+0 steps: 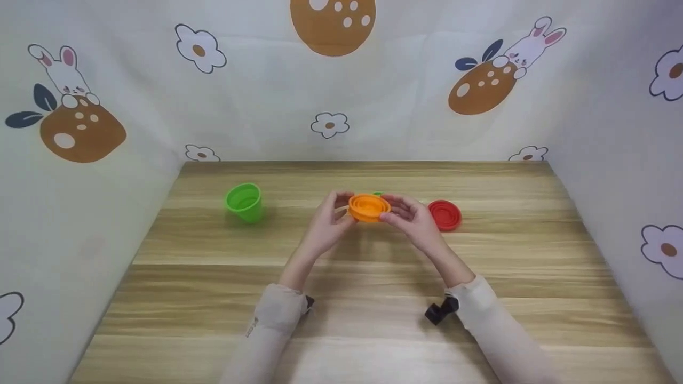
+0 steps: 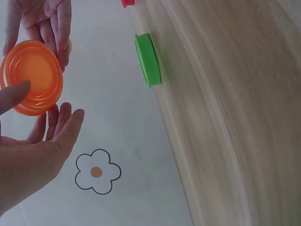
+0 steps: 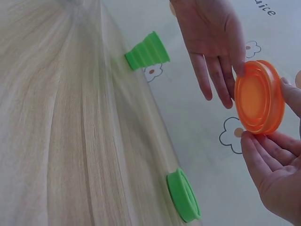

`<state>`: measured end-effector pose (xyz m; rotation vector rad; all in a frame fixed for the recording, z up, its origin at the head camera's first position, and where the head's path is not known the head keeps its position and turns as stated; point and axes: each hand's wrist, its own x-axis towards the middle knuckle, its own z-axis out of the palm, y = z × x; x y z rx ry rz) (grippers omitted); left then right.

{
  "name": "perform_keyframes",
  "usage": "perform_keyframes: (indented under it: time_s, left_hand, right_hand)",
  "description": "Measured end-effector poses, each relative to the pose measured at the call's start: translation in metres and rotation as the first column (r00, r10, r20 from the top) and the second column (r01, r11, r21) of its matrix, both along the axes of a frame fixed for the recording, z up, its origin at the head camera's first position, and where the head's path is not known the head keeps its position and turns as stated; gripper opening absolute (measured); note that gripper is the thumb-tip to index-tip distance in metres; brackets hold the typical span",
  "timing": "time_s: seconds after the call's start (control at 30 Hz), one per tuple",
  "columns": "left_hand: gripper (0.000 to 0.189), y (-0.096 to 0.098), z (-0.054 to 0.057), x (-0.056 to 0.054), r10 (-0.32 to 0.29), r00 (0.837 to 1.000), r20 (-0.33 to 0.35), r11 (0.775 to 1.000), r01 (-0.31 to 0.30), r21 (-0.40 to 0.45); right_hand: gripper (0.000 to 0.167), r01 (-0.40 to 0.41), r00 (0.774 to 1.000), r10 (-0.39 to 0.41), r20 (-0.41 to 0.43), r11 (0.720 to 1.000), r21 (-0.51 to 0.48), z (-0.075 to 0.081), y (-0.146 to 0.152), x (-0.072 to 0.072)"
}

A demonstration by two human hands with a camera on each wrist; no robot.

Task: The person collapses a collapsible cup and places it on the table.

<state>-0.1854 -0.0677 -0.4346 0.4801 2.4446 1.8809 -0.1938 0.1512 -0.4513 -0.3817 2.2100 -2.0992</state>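
Note:
Both hands hold an orange collapsible cup [image 1: 369, 207], folded flat into rings, above the middle of the table. My left hand [image 1: 325, 226] pinches its left side; in the left wrist view the thumb [image 2: 16, 95] lies over the cup's face and the fingers are below and behind. On the opposite side my right hand [image 1: 419, 224] grips the rim between thumb and fingers, as the right wrist view shows with that hand [image 3: 277, 174]. A flattened green cup [image 2: 148, 60] is on the table beyond the hands, mostly hidden in the head view.
An extended green cup [image 1: 245, 202] stands on the table at the left. Just right of my right hand lies a flattened red cup [image 1: 444, 215]. Printed fabric walls [image 1: 256, 106] enclose the wooden table [image 1: 368, 320] at the back and sides.

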Motion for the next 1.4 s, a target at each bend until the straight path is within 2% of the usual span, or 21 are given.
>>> perform_keyframes:
  time_s: [0.13,0.23,0.47,0.7,0.93,1.07,1.27,1.4]
  left_hand:
    - [0.056,-0.005,0.0,0.0,-0.043,0.999,-0.004,0.999,0.043,-0.023]
    - [0.059,-0.007,-0.002,-0.001,-0.049,0.999,0.004,0.998,0.049,-0.048]
    - [0.055,-0.014,-0.004,-0.01,0.003,1.0,0.003,0.998,-0.003,-0.067]
    - [0.054,-0.025,-0.006,-0.021,0.043,0.999,0.019,0.996,-0.041,-0.077]
    - [0.05,-0.036,-0.01,-0.03,0.095,0.995,0.04,0.991,-0.09,-0.103]
    - [0.049,-0.042,-0.014,-0.035,0.098,0.994,0.042,0.99,-0.093,-0.107]
    - [0.052,-0.049,-0.019,-0.039,0.094,0.988,0.119,0.986,-0.076,-0.148]
    - [0.055,-0.052,-0.023,-0.04,0.102,0.977,0.188,0.98,-0.066,-0.189]
  right_hand:
    - [0.05,0.013,1.0,-0.013,-0.026,1.0,0.019,-0.002,-0.001,-0.002]
    - [0.052,0.008,0.999,-0.007,-0.036,1.0,0.021,-0.004,-0.002,-0.004]
    - [0.055,-0.003,0.999,0.005,-0.054,0.999,0.044,-0.009,-0.014,-0.011]
    - [0.062,-0.066,0.996,0.069,-0.049,0.996,0.066,-0.01,-0.026,-0.019]
    - [0.06,-0.053,0.997,0.06,-0.049,0.991,0.124,-0.015,-0.04,-0.028]
    - [0.059,-0.043,0.998,0.05,-0.046,0.988,0.149,-0.02,-0.048,-0.033]
    - [0.058,-0.052,0.998,0.056,-0.021,0.986,0.161,-0.03,-0.059,-0.039]
    - [0.058,-0.065,0.998,0.065,0.006,0.984,0.165,-0.037,-0.062,-0.04]
